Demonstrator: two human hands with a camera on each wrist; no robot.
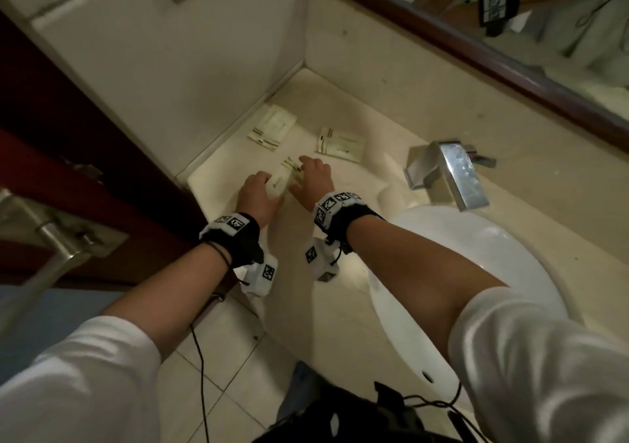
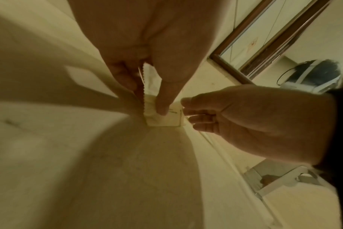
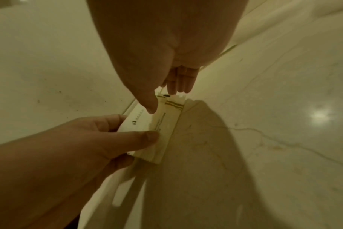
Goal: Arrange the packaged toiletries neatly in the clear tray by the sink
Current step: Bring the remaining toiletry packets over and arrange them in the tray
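White sleeves [image 1: 544, 374] are filling the bottom of the head view, and past them both hands are working one packet [image 3: 162, 128] down on the pale tabletop [image 1: 340, 102]. Left hand [image 1: 258, 194] is pinching its serrated end, thumb on top and fingers [image 3: 116, 122] curled underneath. Right hand [image 1: 315, 179] is steadying the far striped end, fingers [image 3: 178, 80] straight and close together, thumb tip pressing the wrapper. Two more flat sachets, the pile beyond the left fingers [image 1: 272, 128] and the pair beyond the right fingers [image 1: 340, 143], are lying well apart from the faucet [image 1: 449, 170]. I can't make out the clear tray's edges for sure in any view. Looks like these packets are going to handle light, thin and floppy, probably slick film, so pinching a crimped end or sliding a fingertip under an edge seems the safest hold.
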